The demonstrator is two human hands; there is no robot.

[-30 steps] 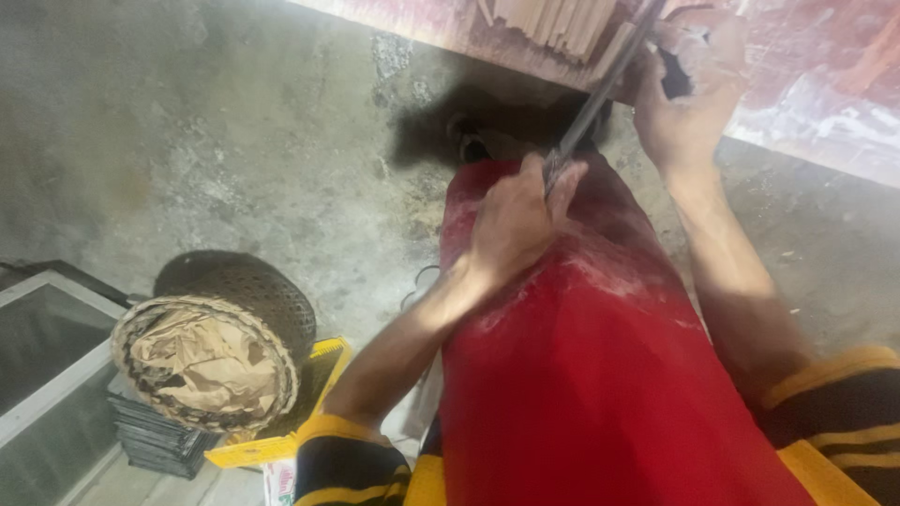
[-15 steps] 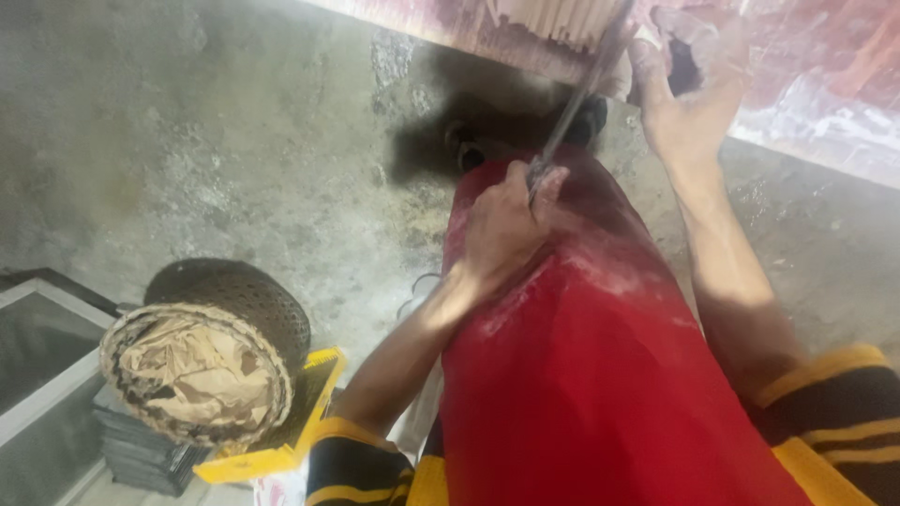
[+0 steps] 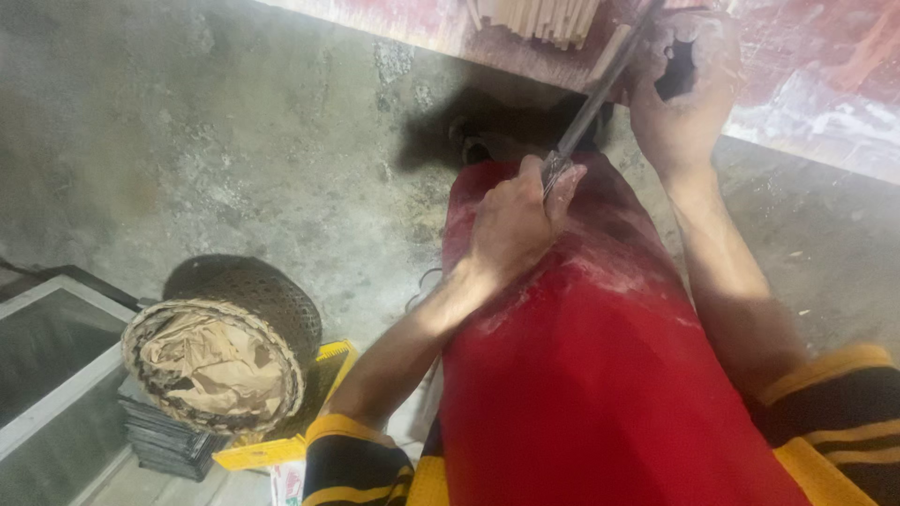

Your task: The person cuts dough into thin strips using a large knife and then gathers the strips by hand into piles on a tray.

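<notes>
The grey concrete floor [image 3: 234,141] fills most of the view below me, and my red apron [image 3: 600,375] covers my lap in the middle. At the top edge runs the reddish worktop [image 3: 806,84], dusty and stained, with a bundle of pale sticks [image 3: 539,17] lying on it. On the floor at my left stands a round woven basket [image 3: 220,361] with crumpled brown paper inside, beside it a yellow crate [image 3: 281,440] and a stack of dark flat things whose kind I cannot tell.

The long metal blade [image 3: 595,98] goes slanted from my lap up to the edge of the worktop. My left hand [image 3: 516,225] is closed around its lower end, just above the apron, fingers wrapped tight. My right hand [image 3: 680,94] is at the upper end, by the edge of the worktop, curled around something dark; I think it is a handle or a piece of wood, but this I cannot see clearly.

To do this step well, I judge that both hands must keep a firm and equal grip, so the blade stays on one angle. My left fingers are very near to the metal edge, so I should keep them behind it and move slowly, with the apron protecting my legs.
</notes>
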